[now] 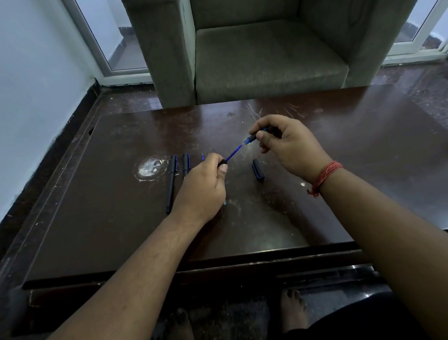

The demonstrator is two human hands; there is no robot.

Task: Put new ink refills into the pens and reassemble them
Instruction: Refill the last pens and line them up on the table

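Hands [245, 163] around half-hidden refill [234, 154].

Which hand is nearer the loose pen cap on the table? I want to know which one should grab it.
Right. The right hand is just above the loose pen cap; the left hand is farther off to its left, holding the pen barrel.

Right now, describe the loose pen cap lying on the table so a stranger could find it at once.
Start at the dark brown wooden table in front of the grey armchair. Below the right hand lies a short black-and-blue pen cap, alone on the wood. Unlike the two long black pens side by side at the left, it is stubby and isolated.
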